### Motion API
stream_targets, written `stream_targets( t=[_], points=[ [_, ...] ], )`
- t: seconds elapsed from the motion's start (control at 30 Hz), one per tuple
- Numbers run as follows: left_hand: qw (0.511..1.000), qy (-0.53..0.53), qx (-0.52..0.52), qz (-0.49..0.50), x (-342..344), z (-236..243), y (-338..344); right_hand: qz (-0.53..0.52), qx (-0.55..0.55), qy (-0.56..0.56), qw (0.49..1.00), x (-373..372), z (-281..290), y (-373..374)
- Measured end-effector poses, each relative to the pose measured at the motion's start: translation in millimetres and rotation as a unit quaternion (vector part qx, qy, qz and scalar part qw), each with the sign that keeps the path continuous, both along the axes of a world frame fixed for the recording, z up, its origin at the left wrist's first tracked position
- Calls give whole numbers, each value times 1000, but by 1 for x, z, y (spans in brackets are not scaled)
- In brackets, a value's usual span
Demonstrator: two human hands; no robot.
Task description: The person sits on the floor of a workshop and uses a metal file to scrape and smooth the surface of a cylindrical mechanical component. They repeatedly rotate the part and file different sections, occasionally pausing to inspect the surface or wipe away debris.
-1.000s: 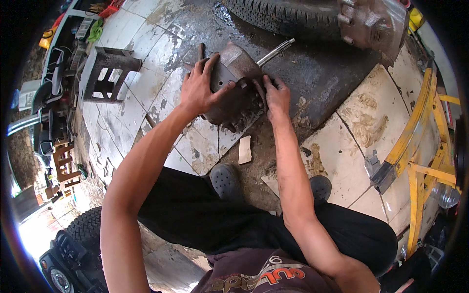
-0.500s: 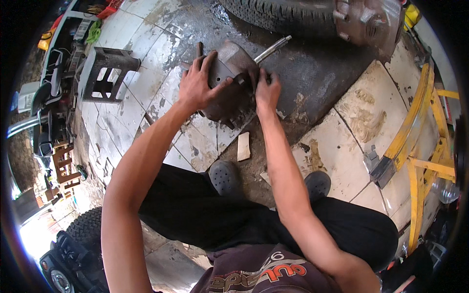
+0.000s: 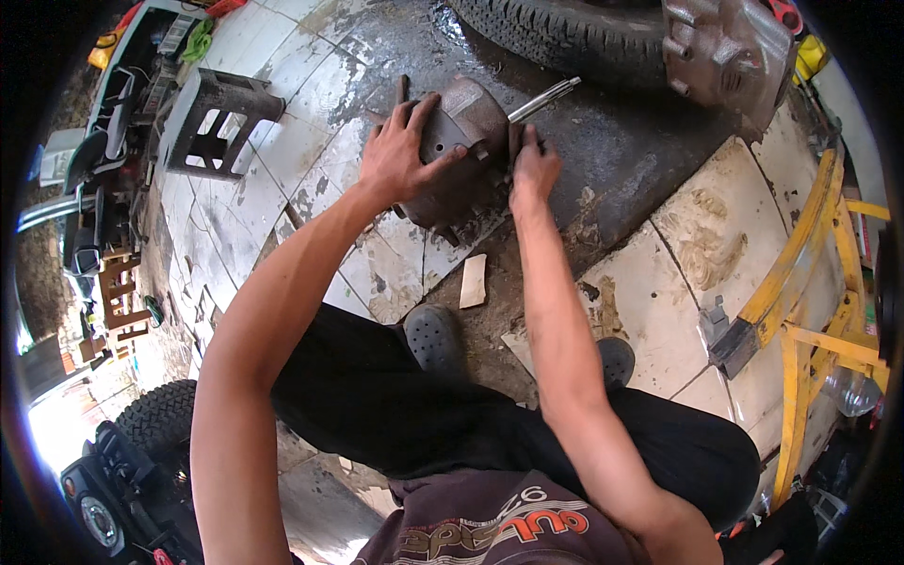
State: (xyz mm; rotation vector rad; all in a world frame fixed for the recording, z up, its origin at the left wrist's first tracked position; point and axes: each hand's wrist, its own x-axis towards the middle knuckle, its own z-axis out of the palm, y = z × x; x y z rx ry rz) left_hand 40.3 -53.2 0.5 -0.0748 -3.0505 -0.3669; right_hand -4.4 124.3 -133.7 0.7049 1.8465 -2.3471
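Observation:
A dirty brown metal gearbox [image 3: 460, 184] sits on the floor ahead of my feet. From its far right side sticks out a bright splined shaft [image 3: 544, 100], pointing up and to the right. My left hand [image 3: 400, 158] grips the gearbox's left side, with the thumb across its flat face and the fingers spread over the upper edge. My right hand [image 3: 535, 168] is closed at the right edge, just below the root of the shaft. Its fingers curl against the housing, and their tips are partly hidden. Both hands are smeared with dark grease.
A large tyre [image 3: 565, 40] and another metal casing [image 3: 730, 56] lie beyond the gearbox. A dark plastic stool [image 3: 221, 122] stands at left, a yellow metal frame [image 3: 791, 254] at right. A pale flat piece [image 3: 474, 281] lies near my shoe [image 3: 433, 339].
The whole view has shifted slightly, so the gearbox and hands appear a little farther right. Both hands keep much the same hold on the gearbox.

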Motion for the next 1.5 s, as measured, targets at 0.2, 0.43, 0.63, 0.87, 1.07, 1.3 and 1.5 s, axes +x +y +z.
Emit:
stream_targets(
  t=[0.2, 0.43, 0.63, 0.87, 1.07, 1.3, 1.5],
  points=[
    [1000, -7, -9, 14, 1, 3, -8, 27, -59, -17, 998, -7, 34, -5],
    [1000, -12, -24, 11, 9, 0, -5, 15, -176, 9, 984, 17, 27, -7],
    [999, -19, -26, 17, 3, 3, -3, -8, 57, 18, 998, 3, -6, -15],
    [999, -24, -17, 29, 6, 3, -8, 21, 48, 28, 998, 6, 19, -13],
    [999, -32, -13, 21, 13, 3, -4, 18, -80, -18, 996, 10, 23, -3],
    [999, -17, -38, 18, 9, 0, -8, 35, 185, 33, 982, 4, 37, -3],
    [999, -40, 5, 21, 4, 8, 4, 13, 106, -50, 993, -18, 6, 37]
  ],
)
